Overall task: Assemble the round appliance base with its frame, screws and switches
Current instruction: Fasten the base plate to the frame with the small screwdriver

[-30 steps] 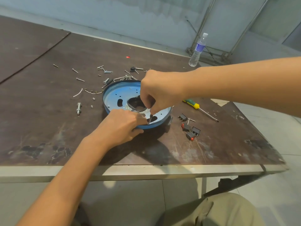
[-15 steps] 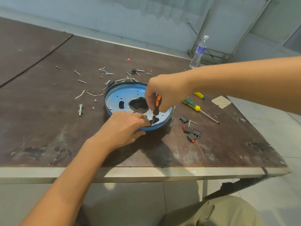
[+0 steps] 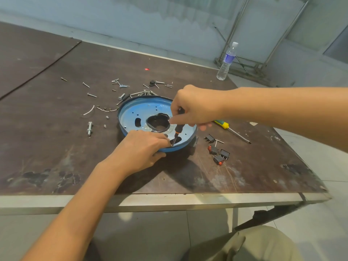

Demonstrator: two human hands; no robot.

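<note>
The round blue base (image 3: 131, 117) lies on the brown table with a black frame piece (image 3: 157, 122) at its centre hole. My left hand (image 3: 140, 149) grips the base's near rim, fingers reaching over the edge. My right hand (image 3: 194, 107) holds a black and orange screwdriver (image 3: 177, 131) upright, its tip down on the base's near edge beside my left fingertips. Several black switches with red rockers (image 3: 218, 152) lie to the right of the base. Loose screws (image 3: 120, 84) are scattered behind and left of it.
A green and yellow screwdriver (image 3: 228, 128) lies right of the base. A bolt (image 3: 89, 128) and a bent wire (image 3: 89, 112) lie to its left. A water bottle (image 3: 226, 62) stands on the floor past the table's far right corner. The table's near edge (image 3: 131, 201) is close to me.
My right hand has lifted a little, showing more of the screwdriver's shaft. The tip has stayed at the near rim. My left hand has kept its hold on the base.
</note>
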